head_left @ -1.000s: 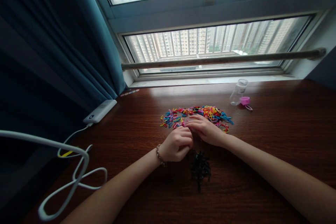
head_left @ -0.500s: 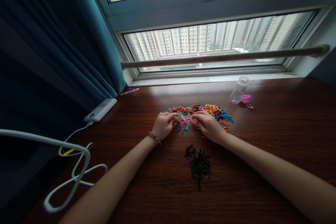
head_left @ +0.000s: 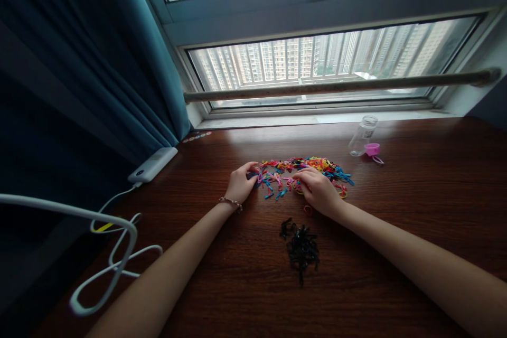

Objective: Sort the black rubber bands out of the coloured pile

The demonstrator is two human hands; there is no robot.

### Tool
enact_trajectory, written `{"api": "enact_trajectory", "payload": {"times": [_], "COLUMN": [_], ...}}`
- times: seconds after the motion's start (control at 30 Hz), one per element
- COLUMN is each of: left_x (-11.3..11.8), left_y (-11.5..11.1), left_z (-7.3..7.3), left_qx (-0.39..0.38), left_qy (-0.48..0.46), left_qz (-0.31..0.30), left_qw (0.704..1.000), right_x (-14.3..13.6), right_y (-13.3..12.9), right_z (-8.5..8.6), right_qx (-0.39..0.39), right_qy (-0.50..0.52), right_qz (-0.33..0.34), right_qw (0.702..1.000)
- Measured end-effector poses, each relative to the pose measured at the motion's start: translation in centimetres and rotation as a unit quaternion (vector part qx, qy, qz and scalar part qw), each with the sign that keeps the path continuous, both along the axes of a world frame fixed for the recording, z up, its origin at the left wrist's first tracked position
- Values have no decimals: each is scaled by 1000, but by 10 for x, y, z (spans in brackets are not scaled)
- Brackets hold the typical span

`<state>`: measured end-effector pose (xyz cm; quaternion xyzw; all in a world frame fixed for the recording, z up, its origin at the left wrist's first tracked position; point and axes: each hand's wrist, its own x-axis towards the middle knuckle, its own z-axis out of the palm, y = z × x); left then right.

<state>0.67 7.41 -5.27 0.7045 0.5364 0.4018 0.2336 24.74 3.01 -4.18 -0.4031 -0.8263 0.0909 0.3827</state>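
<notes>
Where the left fingers (head_left: 249, 166) end, coloured bands (head_left: 293, 162) lie.

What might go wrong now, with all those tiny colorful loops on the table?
First, the black pile lies between the forearms, so a sweeping arm might scatter it or mix it with the colorful loops. Second, one reddish loop sits apart beside the right hand and might get brushed away. Third, a white cable loops near the left forearm and might get snagged.
</notes>
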Motion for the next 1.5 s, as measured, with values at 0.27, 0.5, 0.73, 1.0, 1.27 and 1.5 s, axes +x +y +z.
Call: {"api": "enact_trajectory", "payload": {"times": [0.27, 0.5, 0.73, 1.0, 1.27, 1.5], "left_x": [-10, -12, -20, -30, -21, -29], "left_y": [13, 12, 10, 15, 6, 10], "left_z": [7, 13, 20, 20, 37, 37], "left_qx": [-22, -27, -15, -162, -185, -71], "left_qy": [-306, -409, 23, -34, -245, -20], "left_qz": [94, 86, 78, -31, -143, 9], "left_qw": [947, 908, 997, 986, 941, 997], "right_x": [1, 0, 1, 2, 2, 2], "right_y": [0, 1, 0, -1, -2, -3], "right_z": [2, 0, 1, 1, 1, 2], "right_qx": [2, 5, 17, 32, 31, 46], "right_qy": [-5, -5, -18, -23, -34, -44], "right_qz": [-5, 0, 6, 10, 4, 10], "right_qw": [1000, 1000, 1000, 999, 999, 998]}}
